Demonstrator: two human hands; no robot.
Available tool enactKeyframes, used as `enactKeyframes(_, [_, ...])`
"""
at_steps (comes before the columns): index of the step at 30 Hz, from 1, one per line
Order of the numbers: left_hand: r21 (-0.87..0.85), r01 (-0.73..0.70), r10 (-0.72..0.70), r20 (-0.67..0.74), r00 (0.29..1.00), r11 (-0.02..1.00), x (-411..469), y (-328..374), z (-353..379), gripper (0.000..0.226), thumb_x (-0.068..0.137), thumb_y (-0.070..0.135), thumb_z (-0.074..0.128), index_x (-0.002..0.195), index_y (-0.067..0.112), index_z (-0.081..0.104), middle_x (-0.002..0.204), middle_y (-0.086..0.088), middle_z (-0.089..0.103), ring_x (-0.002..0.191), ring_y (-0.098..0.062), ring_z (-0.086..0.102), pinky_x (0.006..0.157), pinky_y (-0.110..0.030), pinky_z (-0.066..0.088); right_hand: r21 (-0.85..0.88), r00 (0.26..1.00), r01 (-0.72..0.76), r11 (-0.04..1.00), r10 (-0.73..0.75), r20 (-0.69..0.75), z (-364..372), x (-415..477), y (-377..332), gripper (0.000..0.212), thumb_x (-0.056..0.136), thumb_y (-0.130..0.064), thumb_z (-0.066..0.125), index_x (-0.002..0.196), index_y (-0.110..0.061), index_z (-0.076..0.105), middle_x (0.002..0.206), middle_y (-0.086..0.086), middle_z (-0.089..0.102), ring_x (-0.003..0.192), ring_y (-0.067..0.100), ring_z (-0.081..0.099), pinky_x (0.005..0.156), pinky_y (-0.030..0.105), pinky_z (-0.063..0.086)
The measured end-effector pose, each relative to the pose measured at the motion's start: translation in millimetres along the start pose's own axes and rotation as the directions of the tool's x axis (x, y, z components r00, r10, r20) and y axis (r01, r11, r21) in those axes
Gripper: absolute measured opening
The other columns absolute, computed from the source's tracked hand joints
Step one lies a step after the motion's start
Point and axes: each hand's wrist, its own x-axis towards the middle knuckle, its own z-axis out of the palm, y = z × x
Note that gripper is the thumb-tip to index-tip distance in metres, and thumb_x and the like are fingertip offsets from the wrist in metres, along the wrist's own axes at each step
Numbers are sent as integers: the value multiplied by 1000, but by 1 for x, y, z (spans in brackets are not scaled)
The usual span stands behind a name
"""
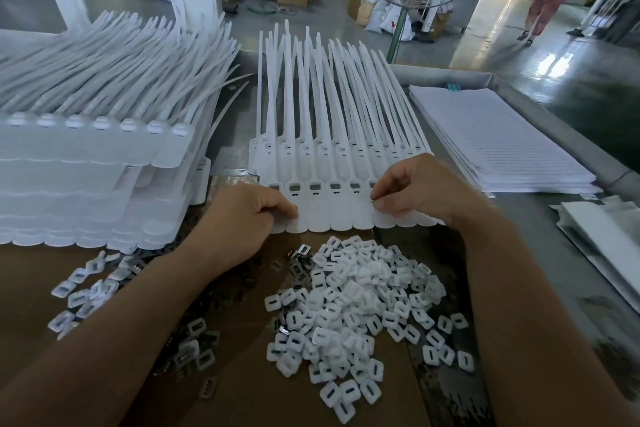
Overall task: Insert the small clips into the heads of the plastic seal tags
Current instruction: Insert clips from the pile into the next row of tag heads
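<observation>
Right grip (415, 189) pinches a small clip (372, 199) between thumb and forefinger. Only a dark sliver of the clip shows at the fingertips, held at the head of a tag partway along the row of seal tags (329, 215). The wrist bends inward, knuckles up, and the forearm comes in from the lower right. Left grip (247, 215) is curled, thumb pressed on top of the row's left end and fingers folded under the palm, gripping that end against the bench (540, 218). Its forearm crosses a brown cardboard sheet (242, 392).

The row lies flat in front of both hands, flags toward the person and tails fanning away. The heads between the two hands show dark rectangular slots. Just on the person's side of the row, a heap of white clips (356, 305) lies on the cardboard. Greyer loose pieces (194, 329) are scattered to its left, beside the left forearm. A tall stack of tags (86, 166) stands at the left, and a stack of lined paper (495, 135) lies at the right.
</observation>
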Motion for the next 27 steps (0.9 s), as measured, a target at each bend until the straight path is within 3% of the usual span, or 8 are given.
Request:
enactKeyframes(5, [7, 3, -3, -1, 1000, 1000, -2, 2, 0, 40, 83, -7, 45, 92, 21, 72, 96, 14, 64, 98, -1, 54, 91, -14, 34, -76, 1000, 21, 997, -23, -14, 1, -1, 0, 27, 70, 2, 73, 62, -24, 70, 72, -6, 72, 71, 7, 66, 57, 11, 49])
enactKeyframes(12, [15, -1, 1, 5, 1000, 1000, -3, 2, -2, 41, 81, -8, 45, 93, 20, 72, 96, 14, 65, 95, 1, 54, 80, -1, 31, -76, 998, 30, 997, -34, -46, 1, 0, 0, 26, 73, -1, 73, 65, -26, 69, 74, -11, 70, 59, -5, 59, 50, 9, 44])
enactKeyframes(18, [15, -10, 10, 1, 1000, 1000, -3, 2, -1, 40, 82, -8, 45, 93, 20, 72, 94, 15, 63, 95, 0, 54, 88, -12, 35, -7, 983, 35, 999, -36, -179, -7, -1, 3, 17, 79, -3, 66, 74, -20, 64, 68, -6, 68, 57, 0, 60, 48, 9, 43])
enactKeyframes(22, [6, -12, 12, 7, 1000, 1000, -3, 1, -1, 38, 83, -6, 46, 92, 22, 72, 89, 21, 60, 83, 13, 50, 75, 2, 30, -49, 931, -19, 999, 0, -364, -16, -2, 10, 17, 84, -7, 61, 74, -21, 62, 74, -9, 63, 66, 3, 57, 57, 17, 41])
enactKeyframes(27, [0, -13, 13, 5, 1000, 1000, -3, 0, -1, 39, 83, -6, 46, 91, 22, 72, 87, 23, 59, 84, 13, 49, 76, 1, 29, -102, 888, -170, 980, 107, -448, -20, 2, 22, 15, 90, -9, 54, 86, -16, 68, 88, -3, 58, 86, 13, 50, 75, 26, 33])
